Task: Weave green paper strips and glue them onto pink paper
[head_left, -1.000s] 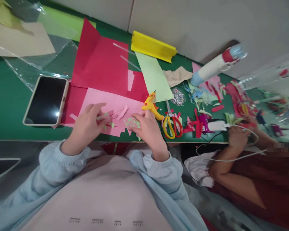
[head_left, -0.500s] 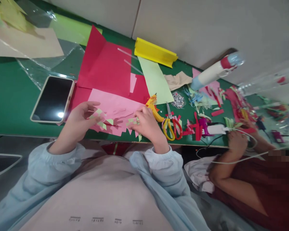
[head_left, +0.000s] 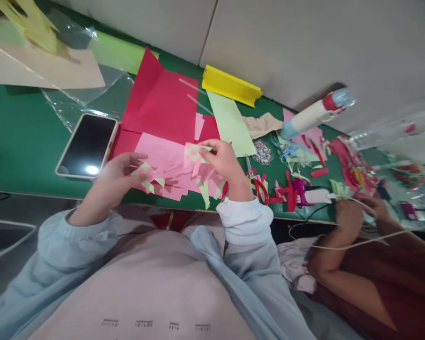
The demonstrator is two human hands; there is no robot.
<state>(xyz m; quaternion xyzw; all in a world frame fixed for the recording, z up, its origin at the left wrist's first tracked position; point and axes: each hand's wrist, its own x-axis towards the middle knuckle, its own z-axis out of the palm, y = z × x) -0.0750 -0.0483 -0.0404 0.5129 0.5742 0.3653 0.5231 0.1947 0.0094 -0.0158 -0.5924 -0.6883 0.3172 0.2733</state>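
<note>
Nearest in, the left hand (head_left: 115,175) sits low at the table (head_left: 17,141) edge, fingers loosely curled with a few green strips (head_left: 147,175) pinched between thumb and fingertips. The grip looks light, so a strip could slide out and fall off the near edge into the lap.

Just beyond, the right hand (head_left: 224,161) is raised off the table, closed at the fingertips on the weave (head_left: 195,155), a small pink-and-green woven patch held above the pink sheet (head_left: 163,158). Loose strip ends dangle below it (nothing seems to lock them), and I judge that a tilt or a tug could pull the lattice apart or tear thin paper.

Right of that wrist lie scissors (head_left: 257,183), partly hidden by the hand; a careless sweep of the sleeve could catch them or scatter the scraps (head_left: 286,186) round them.

To the left, a phone (head_left: 87,145) rests screen up touching the red paper (head_left: 163,106); sliding sheets might nudge it.

Further right, another person's hand (head_left: 347,212) holds a white cord (head_left: 368,236), well apart from the weave.

At the back, a yellow fold (head_left: 231,85) lies by the wall.
</note>
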